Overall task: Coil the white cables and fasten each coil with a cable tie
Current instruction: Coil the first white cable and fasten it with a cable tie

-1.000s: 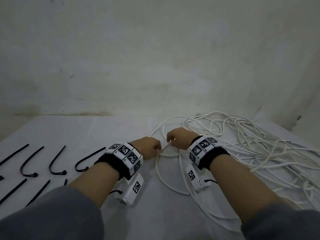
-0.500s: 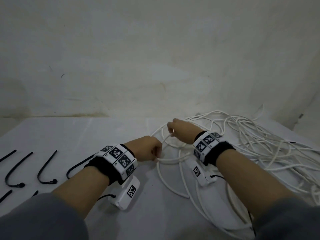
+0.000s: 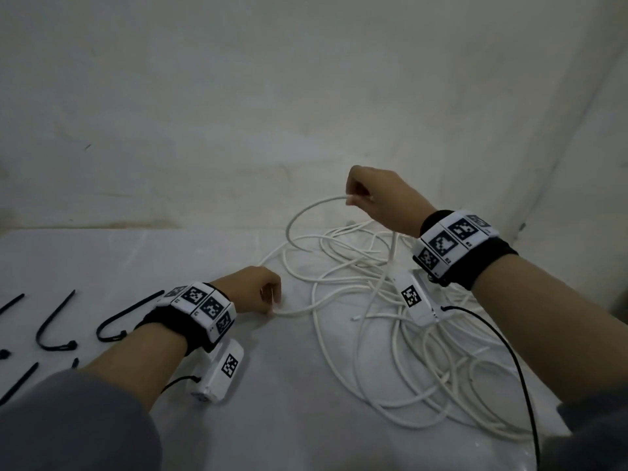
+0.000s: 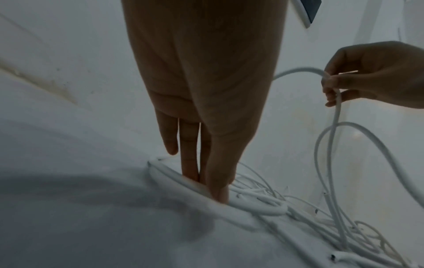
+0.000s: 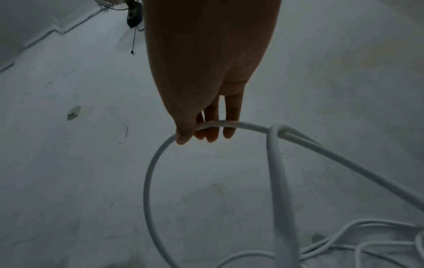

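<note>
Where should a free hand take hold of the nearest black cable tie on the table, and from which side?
Grip the nearest cable tie on its long straight strap, coming from above with a thumb-and-finger pinch. It lies flat on the table, bent into a hook with the locking head at the short end; the straight stretch gives the easiest length to pinch and leaves the head free.

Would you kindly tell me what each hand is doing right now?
Left hand: low at the table, pinching a white cable.
Right hand: raised, fingers curled round a loop of white cable lifted off the pile.
</note>
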